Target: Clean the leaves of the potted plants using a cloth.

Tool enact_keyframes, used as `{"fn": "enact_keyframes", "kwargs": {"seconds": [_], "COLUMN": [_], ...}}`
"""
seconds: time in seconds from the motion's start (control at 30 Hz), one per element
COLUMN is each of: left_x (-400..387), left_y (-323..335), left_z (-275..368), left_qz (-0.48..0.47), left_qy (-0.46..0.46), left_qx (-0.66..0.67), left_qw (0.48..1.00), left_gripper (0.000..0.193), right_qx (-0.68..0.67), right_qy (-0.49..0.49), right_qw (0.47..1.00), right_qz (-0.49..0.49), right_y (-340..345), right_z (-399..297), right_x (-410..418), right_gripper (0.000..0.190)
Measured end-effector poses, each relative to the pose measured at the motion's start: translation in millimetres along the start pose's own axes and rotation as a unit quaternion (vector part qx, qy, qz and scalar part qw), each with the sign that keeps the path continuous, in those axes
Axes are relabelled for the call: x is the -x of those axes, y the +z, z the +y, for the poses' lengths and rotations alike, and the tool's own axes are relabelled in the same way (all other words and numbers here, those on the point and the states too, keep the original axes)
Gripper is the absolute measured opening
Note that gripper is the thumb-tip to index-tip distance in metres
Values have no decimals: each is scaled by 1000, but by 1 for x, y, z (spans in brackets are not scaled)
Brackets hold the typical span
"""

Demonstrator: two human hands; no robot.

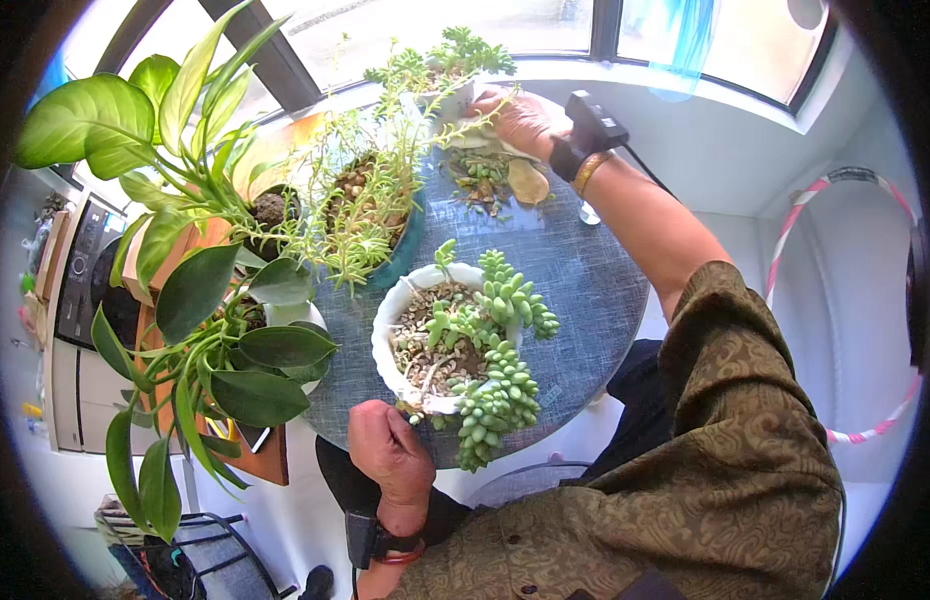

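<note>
Before me on the round blue table (592,300) stands a scalloped white pot (384,337) with a trailing succulent (502,390) spilling over its right rim. My left hand (390,450) is curled at the table's near edge, just below that pot; whether anything is inside it is hidden. My right hand (516,120) reaches to the far edge, its fingertips at the side of a small whitish pot (451,101) holding a leafy green plant (465,56). Below the right hand lies a pile of succulent cuttings and dry leaves (483,176), with a flat tan piece (528,181) beside it.
A teal pot (397,262) of thin-stemmed succulents stands left of centre. Large-leaved potted plants (262,397) crowd the left side. Windows with a white sill (555,71) lie behind the table. A pink-and-white hoop (784,240) leans at the right.
</note>
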State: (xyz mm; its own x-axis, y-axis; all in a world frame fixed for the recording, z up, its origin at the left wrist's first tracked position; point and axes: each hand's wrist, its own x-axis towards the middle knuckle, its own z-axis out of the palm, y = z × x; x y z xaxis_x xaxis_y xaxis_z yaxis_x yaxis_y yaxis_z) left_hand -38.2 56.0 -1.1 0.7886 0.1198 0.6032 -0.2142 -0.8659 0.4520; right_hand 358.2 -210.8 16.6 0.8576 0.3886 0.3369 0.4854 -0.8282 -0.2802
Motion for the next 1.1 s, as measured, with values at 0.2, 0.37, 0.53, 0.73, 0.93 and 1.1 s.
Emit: {"fn": "enact_keyframes", "kwargs": {"seconds": [0.2,0.37,0.53,0.73,0.93,1.1], "left_x": [1,1,-1,2,-1,-1], "left_y": [-1,0,0,-3,2,1], "left_z": [0,1,0,0,1,1], "left_qz": [-6,-1,10,-19,21,7], "left_qy": [-8,-4,2,-14,9,1], "left_qx": [24,13,23,15,13,21], "left_qw": [1000,1000,1000,1000,1000,1000], "left_gripper": [13,11,9,24,10,11], "right_qx": [48,-111,-209,-307,-190,-284], "right_qy": [-119,-194,-254,-213,-146,-132], "right_qw": [988,974,943,916,956,945], "right_qz": [85,16,-52,-145,-169,-99], "right_y": [38,37,24,-1,-51,-72], "right_z": [12,17,1,-14,-20,-22], "right_x": [-8,-10,2,31,71,61], "right_gripper": [33,30,28,25,25,18]}}
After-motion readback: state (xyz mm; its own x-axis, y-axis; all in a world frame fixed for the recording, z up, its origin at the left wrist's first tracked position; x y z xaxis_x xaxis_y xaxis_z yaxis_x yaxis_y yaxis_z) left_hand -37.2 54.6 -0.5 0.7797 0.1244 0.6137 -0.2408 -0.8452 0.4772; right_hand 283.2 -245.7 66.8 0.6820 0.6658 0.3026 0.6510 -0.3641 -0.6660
